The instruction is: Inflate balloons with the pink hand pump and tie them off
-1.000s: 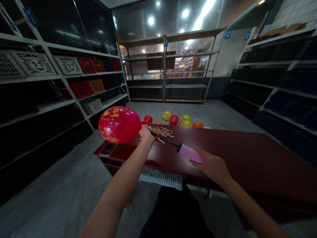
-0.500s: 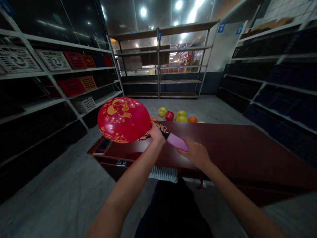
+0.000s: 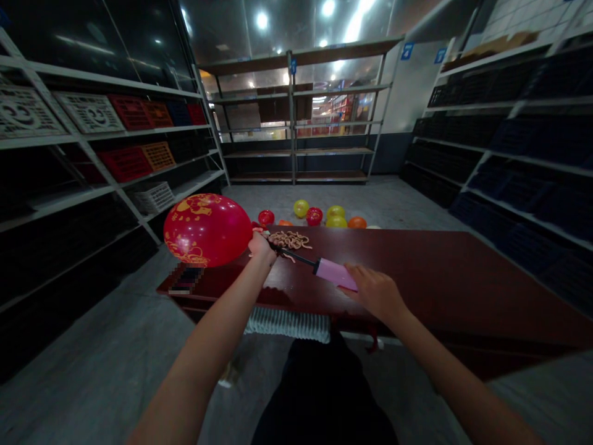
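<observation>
From the head view, my left hand (image 3: 260,246) sits just left of the frame's centre, closed around the neck of a red balloon (image 3: 207,229) printed with gold figures. The balloon is inflated and bulges out to the left of my fist, over the left end of the dark red table (image 3: 440,278). My right hand (image 3: 375,292) is a little right of centre and lower, wrapped around the pink handle of a hand pump (image 3: 334,274). The pump's thin black rod (image 3: 296,258) is drawn out and runs up and left from the handle to my left fist, where it meets the balloon's neck. Both hands hover just above the tabletop.

Behind my left hand, on the table, lies a heap of limp, pale, uninflated balloons (image 3: 290,239). Beyond the table's far edge, in the middle of the frame, small inflated balloons (image 3: 336,216) in yellow, red and orange rest on the grey floor. A blurred dark object (image 3: 186,279) lies on the table's left corner, beneath the red balloon. Metal shelves line both sides; those at the upper left hold white, red and orange crates (image 3: 127,113).
</observation>
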Demonstrator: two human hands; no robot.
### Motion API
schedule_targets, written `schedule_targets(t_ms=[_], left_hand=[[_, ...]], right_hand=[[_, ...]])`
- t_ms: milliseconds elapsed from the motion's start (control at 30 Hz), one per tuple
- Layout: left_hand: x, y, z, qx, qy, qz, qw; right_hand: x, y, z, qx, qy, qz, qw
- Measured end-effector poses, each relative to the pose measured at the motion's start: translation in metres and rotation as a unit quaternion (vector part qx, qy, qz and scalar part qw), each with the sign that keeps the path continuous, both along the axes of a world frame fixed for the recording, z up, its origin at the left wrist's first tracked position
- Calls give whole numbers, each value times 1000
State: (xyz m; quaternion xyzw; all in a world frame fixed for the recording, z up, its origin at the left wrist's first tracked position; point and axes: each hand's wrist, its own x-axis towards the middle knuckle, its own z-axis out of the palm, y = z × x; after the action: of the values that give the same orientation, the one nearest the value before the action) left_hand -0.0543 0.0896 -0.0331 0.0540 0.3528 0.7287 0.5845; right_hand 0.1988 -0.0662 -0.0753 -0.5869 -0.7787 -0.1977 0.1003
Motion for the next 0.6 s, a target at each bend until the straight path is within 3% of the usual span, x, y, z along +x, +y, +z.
schedule_targets(t_ms=[133,233,400,600], left_hand=[[-13,4,-2,-29,33,43,998],[-11,1,-2,-21,48,58,997],[10,-14,3,52,65,61,995],[47,-39,3,67,39,34,996]], right_hand=[[7,1,-4,-45,31,18,998],[3,3,3,-106,68,14,992],[-17,8,19,-172,95,-6,980],[-45,16,31,-139,118,-5,983]])
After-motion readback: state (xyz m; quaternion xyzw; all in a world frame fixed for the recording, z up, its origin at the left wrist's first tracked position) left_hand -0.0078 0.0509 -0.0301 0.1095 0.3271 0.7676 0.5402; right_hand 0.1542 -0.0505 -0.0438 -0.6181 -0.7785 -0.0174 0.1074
